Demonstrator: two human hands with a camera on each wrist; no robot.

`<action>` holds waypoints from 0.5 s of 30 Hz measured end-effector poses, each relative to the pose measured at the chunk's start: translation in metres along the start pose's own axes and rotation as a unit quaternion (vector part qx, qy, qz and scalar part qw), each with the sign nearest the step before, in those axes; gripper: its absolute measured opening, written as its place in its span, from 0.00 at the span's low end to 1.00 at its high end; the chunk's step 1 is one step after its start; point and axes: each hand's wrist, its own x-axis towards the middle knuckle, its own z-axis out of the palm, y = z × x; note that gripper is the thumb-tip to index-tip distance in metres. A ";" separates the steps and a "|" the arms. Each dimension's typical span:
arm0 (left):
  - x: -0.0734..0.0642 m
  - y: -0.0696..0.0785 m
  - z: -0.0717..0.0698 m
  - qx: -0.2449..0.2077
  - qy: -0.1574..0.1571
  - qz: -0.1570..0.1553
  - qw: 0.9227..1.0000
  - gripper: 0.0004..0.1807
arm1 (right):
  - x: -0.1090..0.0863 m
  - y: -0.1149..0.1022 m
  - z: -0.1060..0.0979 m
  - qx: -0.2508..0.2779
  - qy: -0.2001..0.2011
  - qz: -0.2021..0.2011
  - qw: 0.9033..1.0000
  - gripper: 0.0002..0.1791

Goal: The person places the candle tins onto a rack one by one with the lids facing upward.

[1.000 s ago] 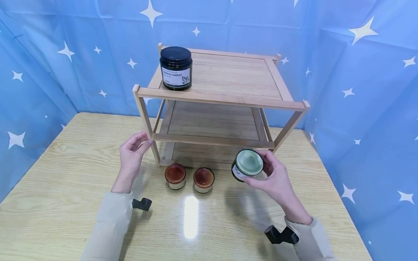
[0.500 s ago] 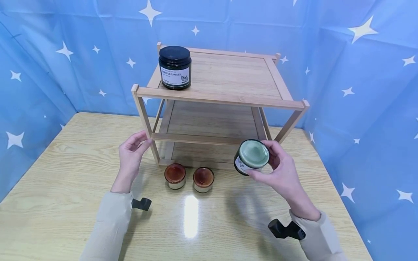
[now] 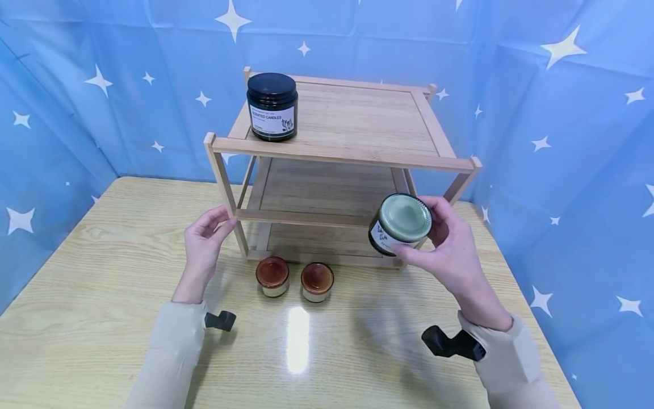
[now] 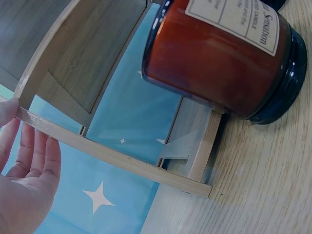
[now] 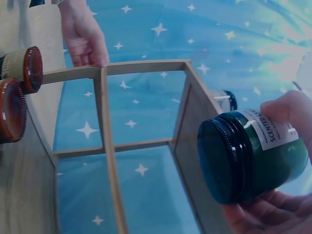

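My right hand [image 3: 455, 253] grips a green candle jar [image 3: 405, 218] round its side, raised in front of the rack's right part. The jar is upside down: its green glass base faces up, and its dark lid shows in the right wrist view. With thumb and fingers my left hand [image 3: 203, 243] pinches the front left post of a wooden three-tier rack [image 3: 368, 122]. Two amber candle jars [image 3: 273, 272] stand lid-down on the table before the rack; one amber jar [image 4: 214, 58] looms large in the left wrist view.
A dark candle jar [image 3: 272, 108] with a black lid stands upright on the top tier's left end. The rack's middle tier [image 3: 327, 187] lies behind the green jar. Blue star-patterned cloth [image 3: 347, 34] hangs behind and beside the wooden table [image 3: 92, 272].
My right hand has lifted the green candle jar up and slightly right, from near the bottom tier to about the middle tier's height. The left hand has stayed on the post.
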 end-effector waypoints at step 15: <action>0.000 0.000 0.000 0.005 0.001 0.002 1.000 0.20 | 0.013 -0.017 0.001 0.029 0.013 -0.022 0.999 0.33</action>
